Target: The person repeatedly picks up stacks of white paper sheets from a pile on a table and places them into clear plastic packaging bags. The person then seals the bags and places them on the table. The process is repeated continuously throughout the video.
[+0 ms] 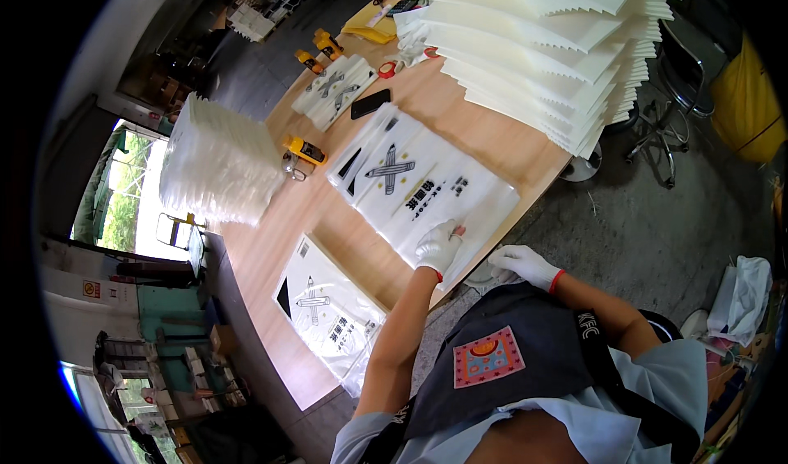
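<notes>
My left hand (437, 247), in a white knitted glove with a bare fingertip showing, rests on the near end of a stack of printed clear plastic bags (419, 185). Its fingers are bent together at the film of the top bag. Just off the table's near edge is my right hand (525, 265), gloved in white, its fingers stretched out to the left and nothing visible in them. To the left of the bags lies a packed bag of white paper (320, 312) with a crossed-pencil print.
Tall stacks of white paper (558, 45) and wrapped sheets (217, 160) stand on the wooden table (254, 275). An orange bottle (304, 149), a black phone (370, 104), smaller printed bags (336, 89) and red-handled scissors (387, 69) lie farther back. A wheeled chair (665, 136) is at right.
</notes>
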Motion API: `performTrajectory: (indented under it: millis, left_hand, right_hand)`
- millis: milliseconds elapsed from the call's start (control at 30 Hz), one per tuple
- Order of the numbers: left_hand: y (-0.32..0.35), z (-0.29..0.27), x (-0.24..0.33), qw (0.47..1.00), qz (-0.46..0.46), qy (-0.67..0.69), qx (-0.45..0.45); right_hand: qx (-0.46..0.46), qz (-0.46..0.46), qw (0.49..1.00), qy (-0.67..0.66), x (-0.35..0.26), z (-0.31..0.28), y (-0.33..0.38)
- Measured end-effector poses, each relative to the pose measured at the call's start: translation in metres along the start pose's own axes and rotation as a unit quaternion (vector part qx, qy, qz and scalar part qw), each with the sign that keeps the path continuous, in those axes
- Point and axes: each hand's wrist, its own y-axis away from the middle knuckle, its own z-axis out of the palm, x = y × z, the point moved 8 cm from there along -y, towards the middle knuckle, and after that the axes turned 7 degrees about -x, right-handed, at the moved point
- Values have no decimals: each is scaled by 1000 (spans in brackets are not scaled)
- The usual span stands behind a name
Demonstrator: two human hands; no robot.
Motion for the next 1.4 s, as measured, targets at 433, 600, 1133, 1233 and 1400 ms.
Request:
performTrajectory:
  millis: [433,600,1133,1233,1400]
  left_hand:
    - [-10,15,-11,993,-106,9,60]
    - [-17,11,-20,997,-53,42,48]
    - [-20,-133,-14,773,180,586,161]
    - [1,-152,6,820,125,540,143]
    - [6,-138,54,911,71,398,75]
  right_hand:
    - [-4,24,999,39,2,8,-3]
    - [-5,-9,999,48,-8,7,-2]
    - [201,-127,793,561,-86,-31,-101]
    - [115,2,852,511,-110,-26,-62]
    - [10,-160,955,251,-196,70,-36]
